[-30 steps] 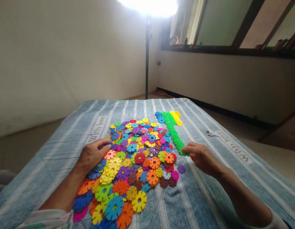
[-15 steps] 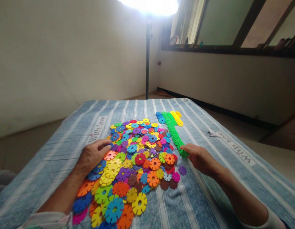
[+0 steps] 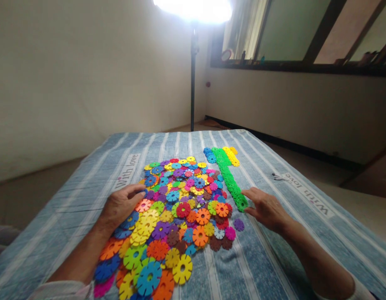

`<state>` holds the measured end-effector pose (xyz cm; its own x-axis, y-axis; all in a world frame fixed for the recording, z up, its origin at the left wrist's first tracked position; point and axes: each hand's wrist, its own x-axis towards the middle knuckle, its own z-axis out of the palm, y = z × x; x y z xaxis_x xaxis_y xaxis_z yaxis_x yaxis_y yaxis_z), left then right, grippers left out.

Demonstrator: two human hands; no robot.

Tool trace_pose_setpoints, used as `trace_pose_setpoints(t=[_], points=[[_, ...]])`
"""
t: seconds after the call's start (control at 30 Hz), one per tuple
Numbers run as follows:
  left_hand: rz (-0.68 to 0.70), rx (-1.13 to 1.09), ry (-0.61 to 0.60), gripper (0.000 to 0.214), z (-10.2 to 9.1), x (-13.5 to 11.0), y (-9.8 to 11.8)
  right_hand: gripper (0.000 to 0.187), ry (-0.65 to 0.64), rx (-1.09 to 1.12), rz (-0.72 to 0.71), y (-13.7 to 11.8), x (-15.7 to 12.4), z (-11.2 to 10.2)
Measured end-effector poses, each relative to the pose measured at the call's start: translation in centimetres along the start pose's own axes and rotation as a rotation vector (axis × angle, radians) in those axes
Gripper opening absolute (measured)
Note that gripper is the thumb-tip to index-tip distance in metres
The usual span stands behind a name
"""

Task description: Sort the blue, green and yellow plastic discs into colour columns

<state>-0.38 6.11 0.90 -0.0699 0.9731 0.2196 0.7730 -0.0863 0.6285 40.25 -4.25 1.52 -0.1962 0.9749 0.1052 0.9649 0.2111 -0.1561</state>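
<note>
My left hand point(image 3: 121, 205) rests at the left edge of a heap of notched plastic discs point(image 3: 172, 196) in many colours. Its thumb and forefinger close on a blue disc point(image 3: 145, 192), mostly covered by the fingertips. My right hand point(image 3: 265, 207) is beside the near end of a long green strip point(image 3: 230, 181) made of overlapping discs. Its thumb and fingers are apart, with the fingertips at the strip's last green disc point(image 3: 242, 203). At the strip's far end, a short blue row point(image 3: 210, 155) lies to the left and a yellow row point(image 3: 232, 156) to the right.
A striped blue cloth point(image 3: 305, 233) covers the table. One purple disc point(image 3: 239, 225) lies apart, right of the heap. Behind the table stands a lamp on a black pole point(image 3: 193, 87), against pale walls. A window point(image 3: 283, 31) is at upper right.
My right hand has opened and shifted slightly right, uncovering the near end of the green strip. My left hand stays about where it was.
</note>
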Motion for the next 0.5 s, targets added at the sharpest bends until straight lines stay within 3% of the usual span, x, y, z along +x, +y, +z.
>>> trace_pose_setpoints(t=[0.5], points=[[0.004,-0.042,0.016,0.031,-0.14,-0.28,0.26,0.023,-0.066,0.014,0.044,-0.52,0.0,0.26]])
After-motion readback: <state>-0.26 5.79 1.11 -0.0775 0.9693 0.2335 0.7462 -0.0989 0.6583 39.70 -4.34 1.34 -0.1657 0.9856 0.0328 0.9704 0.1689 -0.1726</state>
